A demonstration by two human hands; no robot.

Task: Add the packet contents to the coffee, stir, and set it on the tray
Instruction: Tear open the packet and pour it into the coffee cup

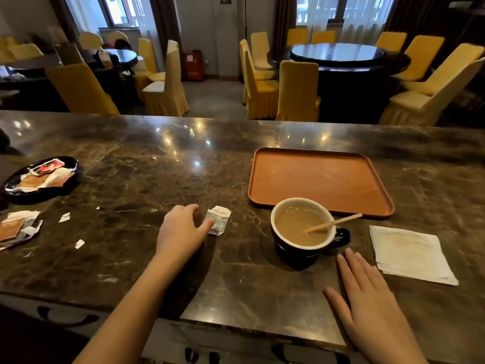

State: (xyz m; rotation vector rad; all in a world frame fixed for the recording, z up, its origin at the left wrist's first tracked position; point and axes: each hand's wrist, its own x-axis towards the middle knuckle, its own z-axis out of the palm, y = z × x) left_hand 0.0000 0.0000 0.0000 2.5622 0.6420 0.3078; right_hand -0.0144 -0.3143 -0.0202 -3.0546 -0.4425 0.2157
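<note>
A dark cup [294,254] with a white inside holds milky coffee and stands on the marble counter just in front of the orange-brown tray [315,179]. A wooden stir stick [333,223] leans in the cup, its end over the right rim. A small crumpled white packet [220,220] lies flat to the left of the cup. My left hand [181,229] rests on the counter with one fingertip touching the packet's left edge. My right hand [367,295] lies flat, fingers apart, just right of and below the cup, holding nothing.
A white napkin [409,253] lies right of the cup. A black dish [39,179] with torn packets sits far left, with more torn wrappers [18,228] and paper scraps near it. Yellow-covered chairs and round tables stand beyond the counter's far edge.
</note>
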